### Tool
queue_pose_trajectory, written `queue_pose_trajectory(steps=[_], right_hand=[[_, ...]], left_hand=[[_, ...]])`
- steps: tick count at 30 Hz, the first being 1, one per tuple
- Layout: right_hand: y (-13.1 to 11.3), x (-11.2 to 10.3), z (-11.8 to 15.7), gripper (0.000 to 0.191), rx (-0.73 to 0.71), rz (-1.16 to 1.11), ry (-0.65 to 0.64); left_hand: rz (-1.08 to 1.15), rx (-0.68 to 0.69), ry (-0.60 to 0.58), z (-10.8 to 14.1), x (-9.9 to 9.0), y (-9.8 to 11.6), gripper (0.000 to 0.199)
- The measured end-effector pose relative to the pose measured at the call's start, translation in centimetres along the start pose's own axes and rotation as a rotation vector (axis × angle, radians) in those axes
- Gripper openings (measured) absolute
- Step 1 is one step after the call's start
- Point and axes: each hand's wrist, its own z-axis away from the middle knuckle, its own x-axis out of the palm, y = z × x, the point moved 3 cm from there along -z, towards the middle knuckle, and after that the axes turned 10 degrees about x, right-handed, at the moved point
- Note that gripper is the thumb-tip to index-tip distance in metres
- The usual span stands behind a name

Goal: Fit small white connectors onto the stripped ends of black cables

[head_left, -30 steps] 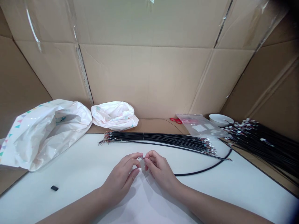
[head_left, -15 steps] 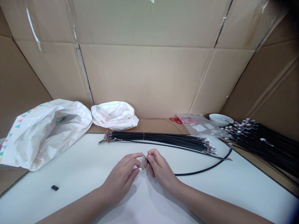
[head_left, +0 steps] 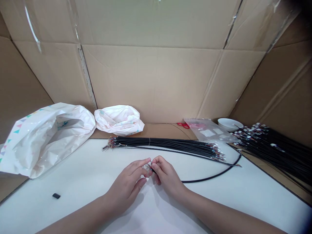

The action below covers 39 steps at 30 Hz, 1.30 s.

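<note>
our left hand point(head_left: 125, 187) and right hand point(head_left: 167, 174) are close together, fingertips clamped on a thin black wire end point(head_left: 153, 169) just above the white table point(head_left: 80, 182). a bundled sheaf of black wires point(head_left: 170, 145) lies beyond them, and a looser black cable point(head_left: 209, 179) curves past our right hand.

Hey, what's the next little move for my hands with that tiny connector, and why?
Probably ease the black wire's tip in your right hand straight into the small pale connector in your left hand. The two sit end to end, touching or nearly so, though whether the wire is seated is too small to tell.
</note>
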Motion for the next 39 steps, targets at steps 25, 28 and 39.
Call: queue_pose_trajectory(steps=[25,28,39], right_hand=[[-1.3,0.1,1.1,0.014,-0.261,0.333,-0.015],[-1.5,0.1,1.3,0.015,-0.264,0.418,0.041],[-2.4,0.2,2.5,0.016,-0.626,0.677,0.407]], left_hand=[[0.251,-0.226,-0.031,-0.1,0.4,-1.0,0.018],[0.367,-0.302,0.011,-0.1,0.1,-1.1,0.019],[1.069,-0.721,0.257,0.2,1.4,-0.7,0.025]])
